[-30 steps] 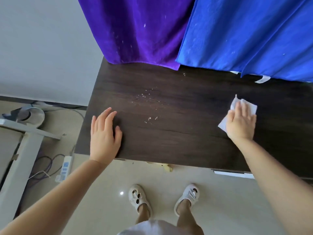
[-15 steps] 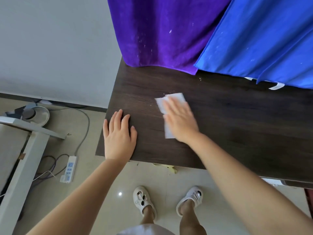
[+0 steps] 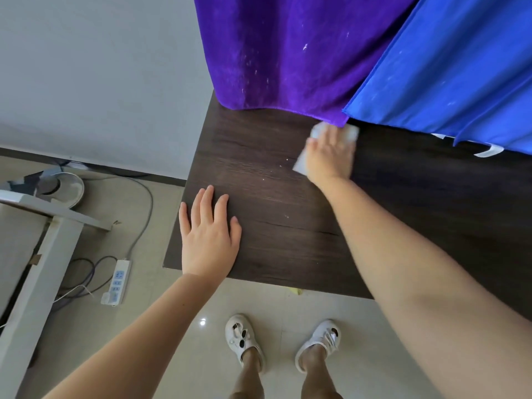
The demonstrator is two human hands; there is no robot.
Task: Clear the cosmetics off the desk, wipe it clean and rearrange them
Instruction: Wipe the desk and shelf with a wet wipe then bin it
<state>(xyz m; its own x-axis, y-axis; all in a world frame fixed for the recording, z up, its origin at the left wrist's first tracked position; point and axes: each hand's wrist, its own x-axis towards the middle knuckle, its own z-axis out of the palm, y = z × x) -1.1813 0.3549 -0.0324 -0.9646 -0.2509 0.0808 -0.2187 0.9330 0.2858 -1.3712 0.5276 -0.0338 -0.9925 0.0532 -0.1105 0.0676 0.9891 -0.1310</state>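
At lower centre-left of the frame the left hand [image 3: 208, 237] lies flat on the desk [image 3: 259, 156], fingers spread and holding nothing, a good brace to keep planted. Just right of it a few pale specks [image 3: 276, 172] dot the dark wood, so the next strokes should overlap back across them. Up at centre-right the right hand [image 3: 329, 155] presses the white wipe [image 3: 349, 135] flat under straight fingers, against the hem of the purple cloth [image 3: 288, 59] (no cosmetics are in view).

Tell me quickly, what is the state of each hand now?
Left hand: open, flat on the desk, holding nothing.
Right hand: open, fingers straight, pressing the white wipe on the desk.
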